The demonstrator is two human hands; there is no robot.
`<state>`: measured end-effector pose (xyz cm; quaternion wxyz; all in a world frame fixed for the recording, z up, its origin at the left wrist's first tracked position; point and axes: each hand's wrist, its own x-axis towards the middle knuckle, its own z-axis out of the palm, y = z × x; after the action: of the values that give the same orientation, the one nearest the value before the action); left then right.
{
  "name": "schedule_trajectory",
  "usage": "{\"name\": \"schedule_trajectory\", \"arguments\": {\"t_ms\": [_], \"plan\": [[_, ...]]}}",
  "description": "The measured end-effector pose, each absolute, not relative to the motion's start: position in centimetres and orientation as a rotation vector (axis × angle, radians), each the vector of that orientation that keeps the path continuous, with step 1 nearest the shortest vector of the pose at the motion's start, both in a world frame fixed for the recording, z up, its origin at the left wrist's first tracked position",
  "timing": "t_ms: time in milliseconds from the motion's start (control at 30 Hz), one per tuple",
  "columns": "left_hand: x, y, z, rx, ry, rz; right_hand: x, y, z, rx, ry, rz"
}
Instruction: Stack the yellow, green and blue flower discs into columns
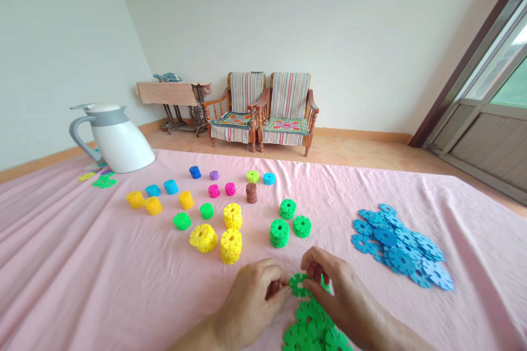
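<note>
Between my two hands is a green notched disc (pixel 299 284), upright and facing me. My left hand (pixel 257 296) pinches its left edge with thumb and fingers. On the other side, the thumb and curled fingers of my right hand (pixel 335 285) grip its right edge. Below the hands lies a loose heap of green discs (pixel 308 326), partly covered by my right hand. Just beyond stand three stacks of green discs, the nearest one (pixel 279 232) in front. To their left are three tall stacks of yellow discs, one of them (pixel 231 245) closest to my left hand.
A pile of blue discs (pixel 397 247) spreads at the right of the pink cloth (pixel 411 192). Short stacks in several colours, including a brown stack (pixel 251 193), stand farther back. A white jug (pixel 123 142) is at the far left, beside a few flat discs (pixel 104 181). Two chairs (pixel 284 115) stand beyond.
</note>
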<state>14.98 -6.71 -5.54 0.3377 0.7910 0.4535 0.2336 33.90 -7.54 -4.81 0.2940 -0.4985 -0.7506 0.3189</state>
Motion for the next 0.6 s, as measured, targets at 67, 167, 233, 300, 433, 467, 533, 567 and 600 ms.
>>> {"name": "schedule_trajectory", "arguments": {"t_ms": [67, 167, 233, 300, 433, 467, 533, 567, 600], "plan": [[14.98, -6.6, -5.5, 1.981, 1.184, 0.629, 33.8, -7.61, -4.89, -1.283, -1.998, 0.847], [14.9, -6.36, -5.31, 1.851, 1.159, 0.654, 33.7, -7.91, -5.03, -1.195, -2.048, 0.845], [14.8, -6.19, -5.25, 1.784, 1.134, 0.662, 33.61, -8.14, -4.97, -1.158, -2.08, 0.871], [14.66, -6.04, -5.26, 1.742, 1.107, 0.662, 33.5, -8.3, -4.85, -1.159, -2.092, 0.9], [14.46, -5.89, -5.26, 1.693, 1.077, 0.659, 33.34, -8.32, -4.66, -1.179, -2.144, 0.914], [14.43, -5.88, -5.24, 1.687, 1.074, 0.654, 33.32, -8.3, -4.6, -1.181, -2.153, 0.914], [14.41, -5.89, -5.19, 1.676, 1.068, 0.647, 33.28, -8.29, -4.44, -1.194, -2.165, 0.934], [14.4, -5.9, -5.16, 1.669, 1.064, 0.646, 33.26, -8.3, -4.35, -1.202, -2.171, 0.951], [14.39, -5.91, -5.13, 1.661, 1.062, 0.647, 33.25, -8.33, -4.26, -1.212, -2.176, 0.97]]}}
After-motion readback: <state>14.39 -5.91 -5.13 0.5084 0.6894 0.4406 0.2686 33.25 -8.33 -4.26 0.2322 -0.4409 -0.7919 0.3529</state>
